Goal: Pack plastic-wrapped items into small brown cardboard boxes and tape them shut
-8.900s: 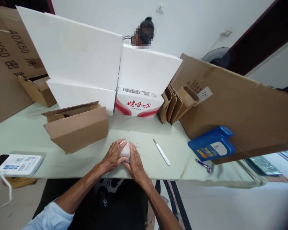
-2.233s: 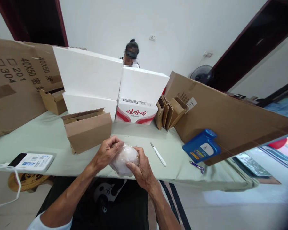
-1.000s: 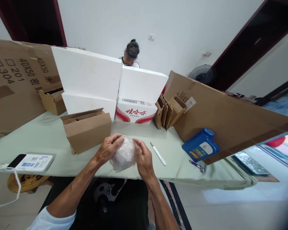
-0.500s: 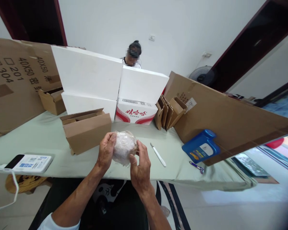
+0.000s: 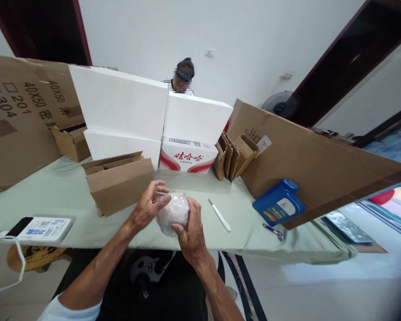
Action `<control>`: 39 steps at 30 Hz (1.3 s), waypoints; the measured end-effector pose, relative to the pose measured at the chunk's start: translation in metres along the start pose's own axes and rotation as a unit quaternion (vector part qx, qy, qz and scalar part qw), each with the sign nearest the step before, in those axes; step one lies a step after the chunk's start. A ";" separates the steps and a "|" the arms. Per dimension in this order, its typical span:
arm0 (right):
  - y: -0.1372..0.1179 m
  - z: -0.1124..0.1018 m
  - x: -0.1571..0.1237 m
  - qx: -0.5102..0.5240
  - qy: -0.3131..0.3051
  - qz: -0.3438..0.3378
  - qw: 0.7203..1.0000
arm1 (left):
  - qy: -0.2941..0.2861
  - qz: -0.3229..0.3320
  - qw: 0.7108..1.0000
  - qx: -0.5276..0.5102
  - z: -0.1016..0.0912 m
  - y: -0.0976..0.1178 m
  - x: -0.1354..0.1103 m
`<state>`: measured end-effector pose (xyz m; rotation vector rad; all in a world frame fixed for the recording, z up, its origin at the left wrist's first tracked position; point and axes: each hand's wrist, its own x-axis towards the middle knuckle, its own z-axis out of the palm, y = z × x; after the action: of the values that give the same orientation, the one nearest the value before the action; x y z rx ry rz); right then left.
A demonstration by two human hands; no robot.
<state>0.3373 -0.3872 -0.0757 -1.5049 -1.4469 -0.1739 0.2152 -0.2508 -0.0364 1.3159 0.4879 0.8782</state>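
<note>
L hand (image 5: pixel 150 203) had loosened since a sec ago, fingers spread, thumb overlapping the film-wrapped bundle (image 5: pixel 173 216), contact unclear; roundish, glossy, contents hard to ID, it was over the pale-green tablecloth (image 5: pixel 87 229), w/ R hand (image 5: pixel 192 232) gripping its right side.

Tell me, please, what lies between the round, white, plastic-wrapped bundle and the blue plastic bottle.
The head view shows the right hand, holding the bundle, then a slim white knife on green cloth.
</note>
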 end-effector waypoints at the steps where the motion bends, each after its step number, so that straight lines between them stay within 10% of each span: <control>1: 0.001 -0.002 0.000 0.001 -0.024 -0.016 1.000 | -0.039 0.001 0.999 0.022 -0.004 0.004 0.005; 4: 0.004 -0.006 0.003 -0.009 -0.070 -0.050 0.996 | -0.095 0.003 0.993 0.071 -0.004 0.009 0.010; 10: 0.012 -0.013 0.007 -0.006 -0.089 -0.066 0.994 | -0.009 0.006 0.999 0.046 0.012 0.003 -0.001; 19: -0.004 -0.001 0.002 0.060 0.043 0.163 0.984 | 0.115 0.003 0.993 -0.036 0.024 -0.015 -0.006; 29: 0.001 -0.018 0.016 0.162 -0.033 0.191 0.968 | -0.006 -0.032 0.999 0.000 -0.003 0.008 0.003; 34: 0.002 -0.024 0.016 0.215 0.090 0.247 0.940 | 0.053 -0.020 0.998 -0.033 -0.002 0.000 0.001; 39: -0.011 -0.013 -0.004 0.102 0.051 0.164 0.980 | 0.076 -0.019 0.995 -0.069 0.007 -0.004 -0.005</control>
<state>0.3335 -0.4016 -0.0664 -1.5173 -1.0821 0.0945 0.2186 -0.2591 -0.0392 1.1151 0.5582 0.9677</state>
